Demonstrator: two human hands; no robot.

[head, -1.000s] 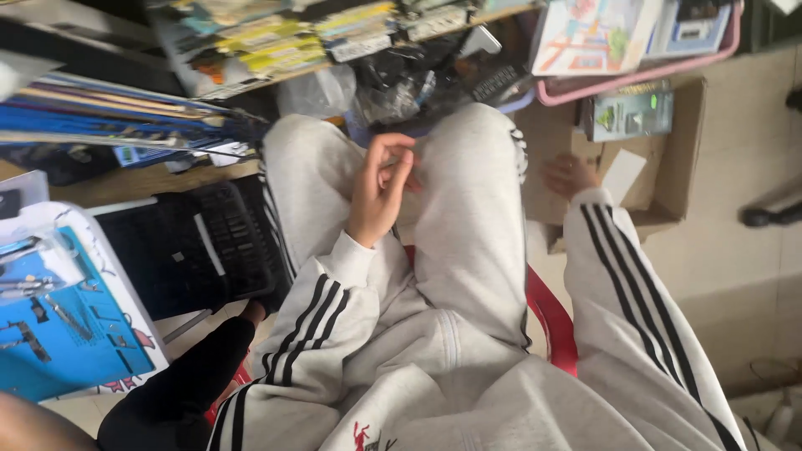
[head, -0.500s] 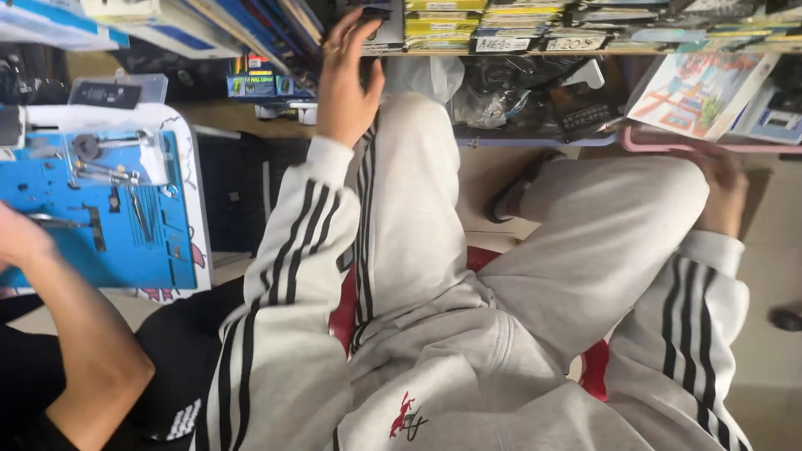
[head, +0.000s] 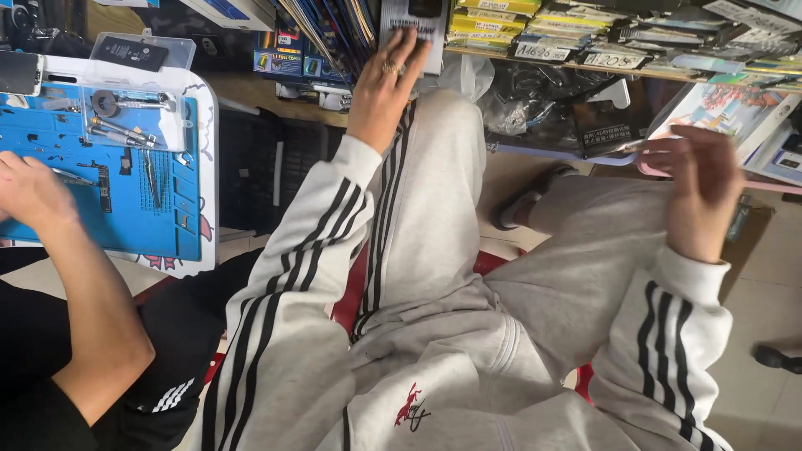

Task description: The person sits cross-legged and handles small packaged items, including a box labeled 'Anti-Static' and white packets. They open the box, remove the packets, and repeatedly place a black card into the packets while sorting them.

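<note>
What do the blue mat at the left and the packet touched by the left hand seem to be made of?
The blue mat looks like soft matte rubber or silicone, with moulded compartments holding small metal tools. The packet under the left hand looks like printed card or glossy plastic film; its flat, thin shape suggests this, but the view leaves it open.

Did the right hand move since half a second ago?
Yes. The right hand was down behind the knee, below the pink tray edge. Now it is raised level with that edge, fingers spread, clear of the knee.
</note>
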